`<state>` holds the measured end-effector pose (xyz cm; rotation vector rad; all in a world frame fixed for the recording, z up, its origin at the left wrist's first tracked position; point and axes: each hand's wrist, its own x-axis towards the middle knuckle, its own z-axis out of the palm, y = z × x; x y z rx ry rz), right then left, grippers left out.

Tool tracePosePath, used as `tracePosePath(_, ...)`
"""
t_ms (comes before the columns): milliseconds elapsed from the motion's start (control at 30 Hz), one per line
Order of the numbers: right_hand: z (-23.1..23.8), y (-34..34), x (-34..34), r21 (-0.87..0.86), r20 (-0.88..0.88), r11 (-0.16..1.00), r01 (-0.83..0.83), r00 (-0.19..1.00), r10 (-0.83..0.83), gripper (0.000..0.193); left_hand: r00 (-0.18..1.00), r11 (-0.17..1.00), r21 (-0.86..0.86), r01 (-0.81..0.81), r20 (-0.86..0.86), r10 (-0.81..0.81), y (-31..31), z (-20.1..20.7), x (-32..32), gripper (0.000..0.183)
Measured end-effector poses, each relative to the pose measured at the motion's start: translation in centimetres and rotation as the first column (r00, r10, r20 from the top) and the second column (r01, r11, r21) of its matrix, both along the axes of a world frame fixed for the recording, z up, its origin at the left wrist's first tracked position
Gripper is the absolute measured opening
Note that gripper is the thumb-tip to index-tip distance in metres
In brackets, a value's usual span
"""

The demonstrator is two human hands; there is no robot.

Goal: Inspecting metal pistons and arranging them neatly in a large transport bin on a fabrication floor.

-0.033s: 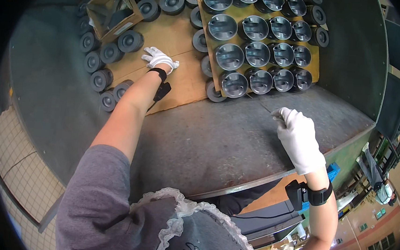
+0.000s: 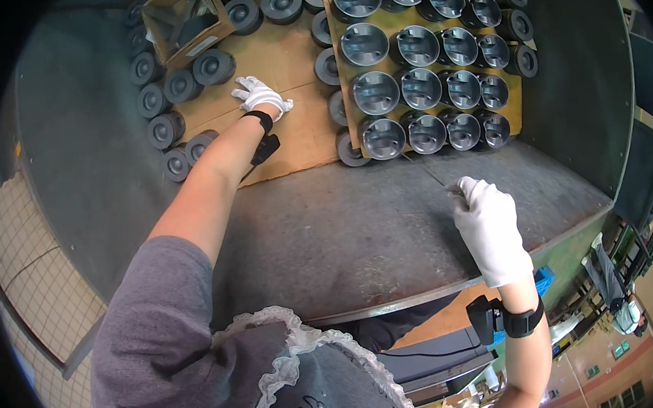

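My left hand (image 2: 260, 97), in a white glove, lies palm down with its fingers spread on a brown cardboard sheet (image 2: 293, 136). Nothing is in it. Off to the right, over the dark metal bench, my white-gloved right hand (image 2: 483, 216) has its fingers curled into a pinch. A thin dark rod (image 2: 427, 170) runs from those fingertips toward the front edge of a board of pistons. On that board (image 2: 346, 117), rows of shiny dark pistons (image 2: 383, 138) stand with their hollow sides up. Grey pistons (image 2: 213, 66) with round recessed tops sit around the cardboard.
An open cardboard box (image 2: 171, 55) with dark tools inside stands at the back left. Dark side walls (image 2: 582, 78) close in the bench (image 2: 316, 241), whose front edge is near my body. Further off to the right, a person (image 2: 627, 312) is in the background.
My right hand has shifted very slightly. Otherwise nothing visibly differs.
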<state>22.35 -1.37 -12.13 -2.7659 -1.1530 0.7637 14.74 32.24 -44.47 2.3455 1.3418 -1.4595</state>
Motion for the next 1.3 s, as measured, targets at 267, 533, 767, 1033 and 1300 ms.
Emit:
tracePosePath(267,3.0,0.8,-0.6,-0.105,0.099,0.994,-0.024,0.994,0.034,0.012,0.987,0.987,0.019,0.158,-0.008,-0.158,0.7,-2.8,-0.9,0.119)
tracePosePath(533,2.2,0.9,-0.6,-0.091,0.12,0.994,-0.056,0.991,0.066,0.012,0.997,0.997,0.021,0.071,0.002,-0.071,0.8,-3.9,-0.8,0.127)
tracePosePath(767,-0.5,2.2,0.4,0.021,-0.227,0.987,0.158,0.963,-0.149,0.012,0.999,0.999,0.014,0.041,0.002,-0.041,0.7,-3.1,-0.6,0.126)
tracePosePath(1033,-0.1,2.5,0.8,0.223,-0.068,0.948,-0.227,0.967,0.247,0.015,0.995,0.996,0.0,0.094,-0.044,-0.094,0.6,-2.2,0.0,0.124)
tracePosePath(1300,-0.6,5.0,0.5,0.328,-0.119,0.927,-0.18,0.966,0.229,0.013,1.0,1.0,-0.002,0.009,-0.001,-0.009,0.9,-3.1,-0.7,0.126)
